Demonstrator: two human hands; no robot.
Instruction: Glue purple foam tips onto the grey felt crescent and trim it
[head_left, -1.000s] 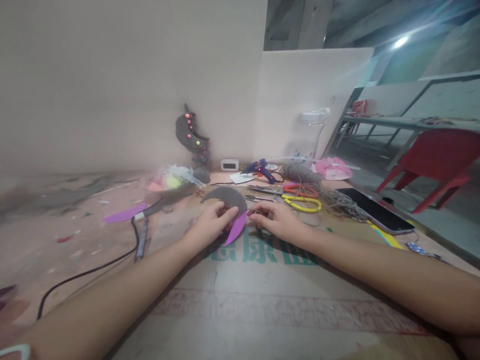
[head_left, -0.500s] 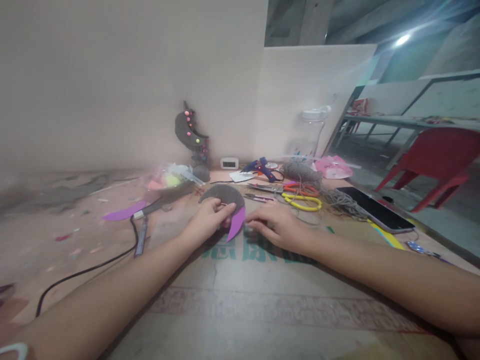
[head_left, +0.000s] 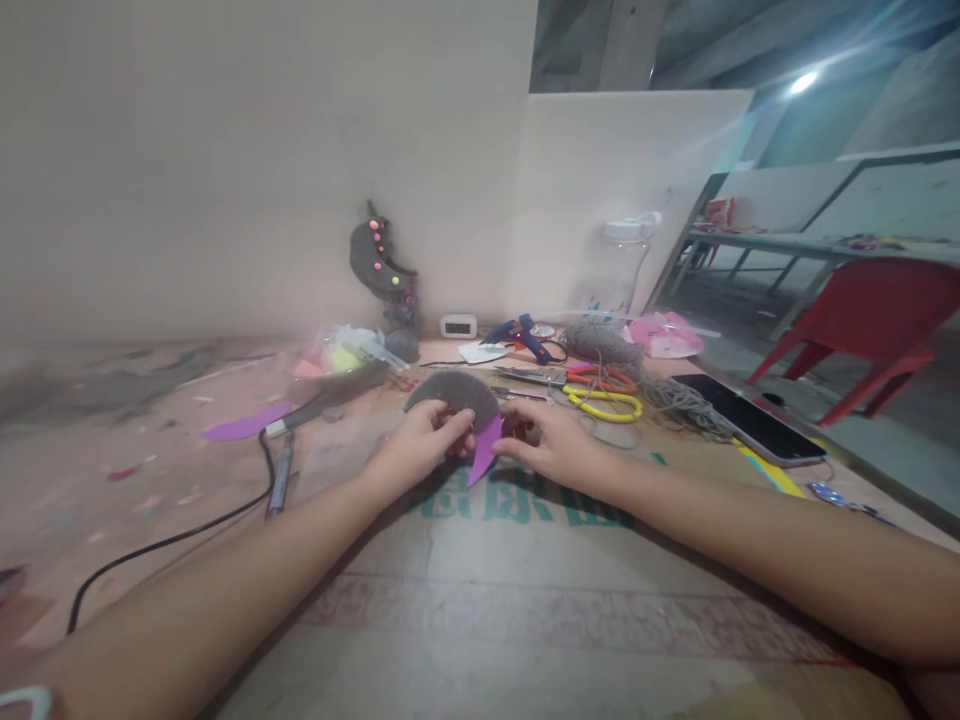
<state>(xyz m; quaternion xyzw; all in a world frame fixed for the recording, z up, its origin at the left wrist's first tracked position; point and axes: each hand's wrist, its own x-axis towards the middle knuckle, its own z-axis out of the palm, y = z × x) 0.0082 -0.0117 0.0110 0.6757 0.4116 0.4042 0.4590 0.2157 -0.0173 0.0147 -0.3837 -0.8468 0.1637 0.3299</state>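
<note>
Spreading widest was the bench (head_left: 165, 490), with a printed cardboard sheet (head_left: 450, 640) over its near part. Above the sheet, the left hand (head_left: 420, 435) had its grip clasped on a crescent (head_left: 454, 388); the right hand (head_left: 551, 437) curled its fingers at the far edge, whether pinching I couldn't tell. Behind, against the wall, a decorated moon (head_left: 367, 260) looked complete. Beyond the right hand lay a bundle of gray yarn (head_left: 604, 344). Measured against that moon, the held piece seemed partly done: gray covered its upper curve, while its purple tip (head_left: 484, 453) showed bare, probably left to wrap. Colored balls (head_left: 374, 226) dotted only the moon; I saw none on the crescent.
</note>
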